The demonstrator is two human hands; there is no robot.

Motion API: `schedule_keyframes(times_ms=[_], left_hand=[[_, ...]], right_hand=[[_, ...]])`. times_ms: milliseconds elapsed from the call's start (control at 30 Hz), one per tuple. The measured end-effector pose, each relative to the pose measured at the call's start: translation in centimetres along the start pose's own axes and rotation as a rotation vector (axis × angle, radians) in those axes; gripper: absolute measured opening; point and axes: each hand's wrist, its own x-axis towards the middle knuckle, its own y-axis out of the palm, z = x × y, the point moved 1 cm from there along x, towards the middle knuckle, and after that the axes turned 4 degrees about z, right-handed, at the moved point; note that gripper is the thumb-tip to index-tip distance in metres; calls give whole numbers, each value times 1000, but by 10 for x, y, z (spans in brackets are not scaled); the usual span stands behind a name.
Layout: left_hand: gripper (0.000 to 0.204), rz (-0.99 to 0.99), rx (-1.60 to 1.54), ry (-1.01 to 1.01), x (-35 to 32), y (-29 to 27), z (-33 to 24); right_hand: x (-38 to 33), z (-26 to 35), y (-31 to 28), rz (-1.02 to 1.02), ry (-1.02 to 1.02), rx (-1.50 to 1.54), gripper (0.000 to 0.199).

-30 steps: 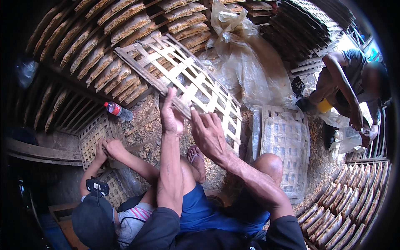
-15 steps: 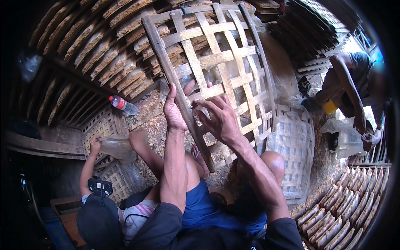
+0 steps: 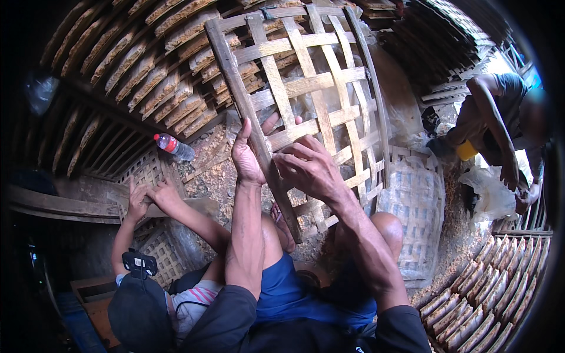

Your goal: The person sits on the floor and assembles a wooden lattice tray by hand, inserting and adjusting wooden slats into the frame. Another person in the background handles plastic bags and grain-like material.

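Note:
A woven bamboo rack [image 3: 312, 83] with wide slats and wooden side bars stands tilted upright in front of me. My left hand [image 3: 248, 162] grips its near left side bar [image 3: 232, 76], thumb along the outside and fingers reaching behind the lattice. At the same bar, my right hand [image 3: 312, 172] has its fingers bent and pinched together against the edge of the weave. Whatever lies between those fingertips, if anything, is too small to make out.
Beside me on the left, a person [image 3: 176, 206] in a dark cap works with both hands. Another person [image 3: 500, 117] bends over plastic at the right. Racks of pale slabs [image 3: 176, 100] fill the back left; more slabs [image 3: 488, 288] lie lower right. A bottle [image 3: 174, 147] lies on the littered ground.
The rack has shifted slightly right, and my right fingers have drawn closer together at the bar. The left neighbour's hands have come together over the plastic sheet.

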Motion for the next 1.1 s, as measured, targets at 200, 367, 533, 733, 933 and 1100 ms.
schedule_keyframes(times_ms=[200, 367, 533, 733, 933, 1100], left_hand=[[95, -54, 0, 63, 0, -9, -2], [94, -8, 13, 61, 1, -9, -2], [96, -61, -68, 111, -1, -1, -4], [98, -9, 29, 156, -3, 3, -8], [84, -7, -4, 270, -2, 3, -7], [78, 68, -123, 322, -5, -1, -12]], right_hand=[[-3, 3, -22, 177, 172, 273, 29], [5, 14, -7, 14, 213, 255, 26], [-3, 6, -14, 244, 155, 239, 22], [-1, 15, -11, 121, 250, 207, 17], [-10, 8, -10, 152, 225, 182, 18], [-7, 14, -4, 90, 277, 150, 16]])
